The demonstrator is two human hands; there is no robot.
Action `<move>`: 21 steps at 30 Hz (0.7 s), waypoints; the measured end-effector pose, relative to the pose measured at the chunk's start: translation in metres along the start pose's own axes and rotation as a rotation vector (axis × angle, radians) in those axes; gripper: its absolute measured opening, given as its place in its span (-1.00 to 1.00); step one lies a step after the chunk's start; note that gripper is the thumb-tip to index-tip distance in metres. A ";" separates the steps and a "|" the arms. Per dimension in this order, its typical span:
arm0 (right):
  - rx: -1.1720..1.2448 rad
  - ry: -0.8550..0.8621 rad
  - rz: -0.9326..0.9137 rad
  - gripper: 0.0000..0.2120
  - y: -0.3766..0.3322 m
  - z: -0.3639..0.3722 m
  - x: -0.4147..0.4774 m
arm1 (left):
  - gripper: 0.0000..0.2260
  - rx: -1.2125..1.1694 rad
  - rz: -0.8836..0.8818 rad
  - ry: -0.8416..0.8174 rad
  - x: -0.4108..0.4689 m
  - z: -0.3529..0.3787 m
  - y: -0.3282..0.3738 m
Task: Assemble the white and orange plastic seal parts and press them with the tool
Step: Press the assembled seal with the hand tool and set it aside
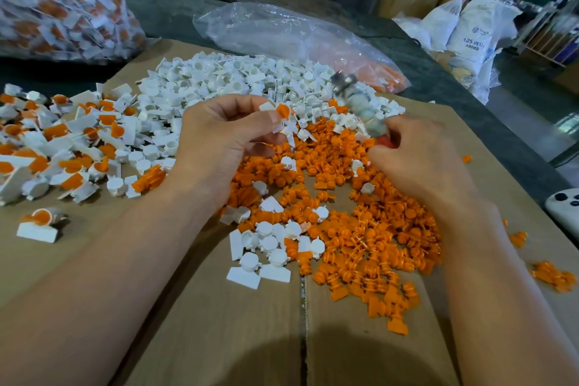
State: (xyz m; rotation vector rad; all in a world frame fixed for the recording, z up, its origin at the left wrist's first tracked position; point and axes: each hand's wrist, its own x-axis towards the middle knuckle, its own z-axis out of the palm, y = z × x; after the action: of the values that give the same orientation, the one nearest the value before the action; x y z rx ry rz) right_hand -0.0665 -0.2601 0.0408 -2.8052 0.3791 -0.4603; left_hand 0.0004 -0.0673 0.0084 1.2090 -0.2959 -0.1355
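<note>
- pinching one white and orange seal (283, 116) between thumb and fingers, the left hand (219, 144) holds it above the cardboard (219, 323).
- the right hand (416, 163), just beside it, is curled round one blurred tool (354, 100), its metal end pointing up and away.
- around the hands lie three heaps, each too many to count: white parts (250, 78) beyond, orange parts (360, 229) beneath, assembled seals (62, 141) at the left.
</note>
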 end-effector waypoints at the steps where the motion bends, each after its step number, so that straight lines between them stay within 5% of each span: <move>1: 0.014 0.013 -0.004 -0.90 0.002 0.000 0.001 | -0.90 0.001 0.007 0.004 0.000 0.000 0.000; 11: -0.150 0.086 -0.199 -0.83 -0.007 0.009 -0.003 | -0.86 0.020 0.068 -0.017 0.000 0.002 -0.003; 21: -0.018 -0.009 -0.267 -0.79 -0.018 0.019 -0.008 | -0.85 0.018 0.138 0.019 0.000 0.003 -0.004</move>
State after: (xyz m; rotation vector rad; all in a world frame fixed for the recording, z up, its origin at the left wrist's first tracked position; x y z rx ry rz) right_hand -0.0636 -0.2369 0.0268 -2.8858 0.0049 -0.5020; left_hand 0.0003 -0.0710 0.0058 1.2029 -0.3635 -0.0014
